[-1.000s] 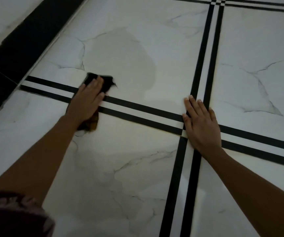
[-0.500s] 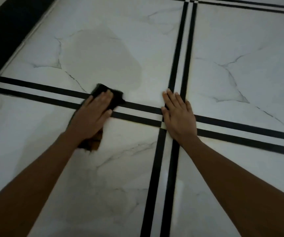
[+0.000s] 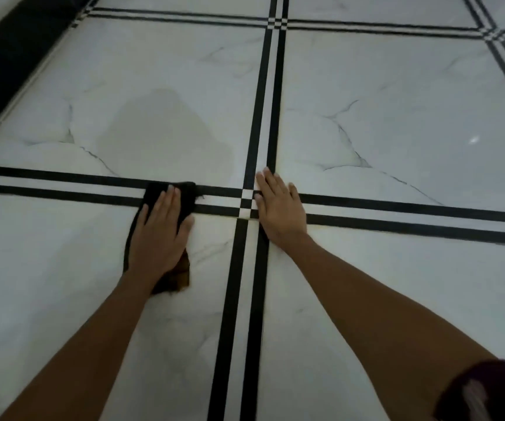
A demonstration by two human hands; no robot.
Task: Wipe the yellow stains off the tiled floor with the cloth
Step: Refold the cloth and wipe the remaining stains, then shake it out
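My left hand [image 3: 158,235] lies flat on a dark cloth [image 3: 187,196], pressing it onto the white marble-look tiled floor [image 3: 397,123] across the black double stripe. A brownish corner of the cloth [image 3: 181,279] sticks out by my wrist. Beyond the cloth a dull, greyish-yellow wet patch [image 3: 160,135] spreads over the tile. My right hand [image 3: 278,208] rests palm down, fingers spread, on the crossing of the black stripes, holding nothing. A faint yellowish tinge shows along the grout near it.
Black double stripes [image 3: 271,101] cross the floor lengthwise and sideways. A black border band [image 3: 11,56] runs along the far left edge. A dark maroon piece of clothing [image 3: 488,393] shows at the bottom right corner.
My left hand has slid the cloth to the right along the stripe, closer to my right hand. The view has shifted, so the wet patch now sits further up and left.
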